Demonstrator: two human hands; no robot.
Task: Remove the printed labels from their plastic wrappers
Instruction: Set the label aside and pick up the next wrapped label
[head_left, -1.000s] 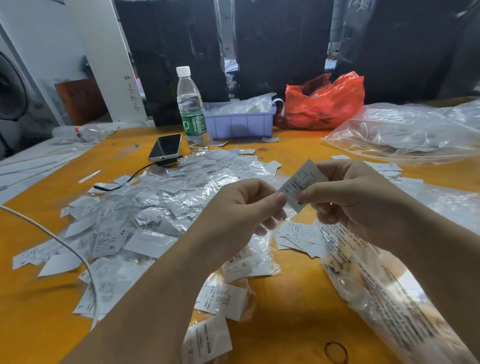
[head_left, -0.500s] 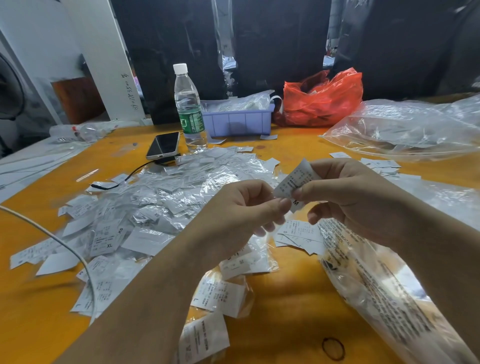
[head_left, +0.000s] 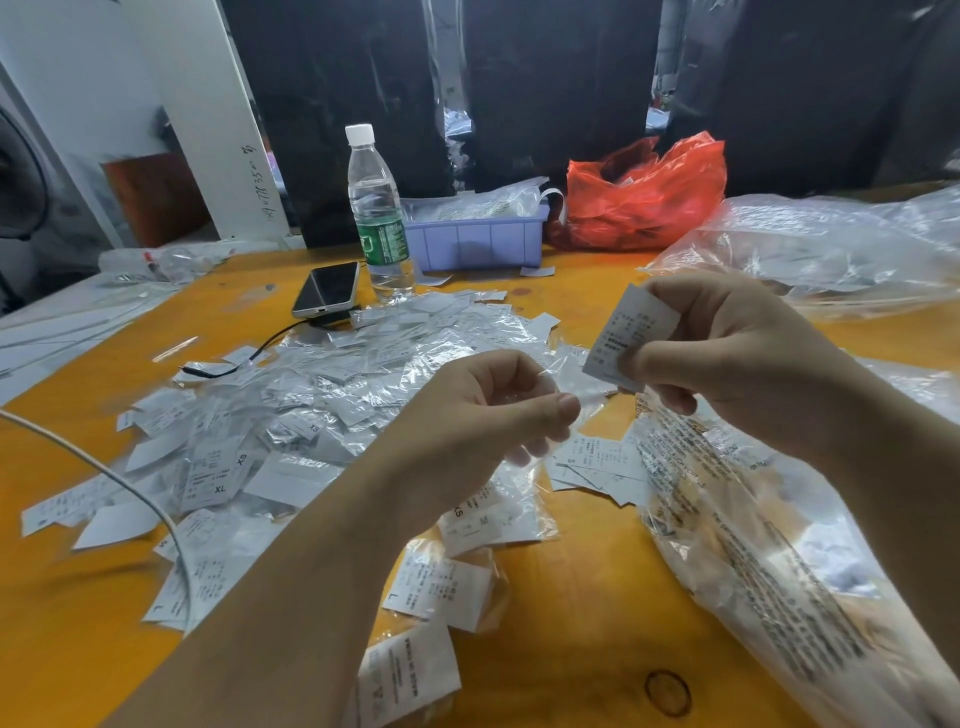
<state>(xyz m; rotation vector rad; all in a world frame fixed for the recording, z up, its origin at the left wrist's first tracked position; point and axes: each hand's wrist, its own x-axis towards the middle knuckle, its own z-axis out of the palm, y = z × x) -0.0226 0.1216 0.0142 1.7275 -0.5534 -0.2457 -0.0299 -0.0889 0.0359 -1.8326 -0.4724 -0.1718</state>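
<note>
Where the hands meet: above the yellow desk (head_left: 597, 613), in front of the water bottle (head_left: 378, 218).
Right hand (head_left: 727, 358): raised right of and nearer than the bottle, fingers (head_left: 654, 358) curled, pinching a printed label (head_left: 631, 332) by its lower edge; label upright, slightly tilted, print facing the camera.
Left hand (head_left: 483, 415): nearer than the bottle, lower than and apart from the right hand, thumb and forefinger pinched on a clear plastic wrapper (head_left: 576, 376); wrapper thin and partly blurred, stretching toward the label.
Label and wrapper: whether still touching at the label's lower corner, cannot tell.
Loose pile (head_left: 291, 415): many white labels and clear wrappers spread over the desk in front of and left of the bottle, some marked XS, XL, M.
Unwrapped labels (head_left: 597, 462): small flat cluster below the hands, in front of the bottle.
Printed clear bag (head_left: 769, 561): lying on the desk, right of and much nearer than the bottle, under the right wrist.
Phone (head_left: 327, 288): just left of the bottle, flat, black cable attached.
Purple tray (head_left: 475, 241): just right of the bottle, holding clear packets.
Red bag (head_left: 644, 195): right of the tray, further from the bottle.
Large clear bag (head_left: 831, 244): far right of the bottle.
White cable (head_left: 130, 483): crossing the pile, well left of the bottle.
</note>
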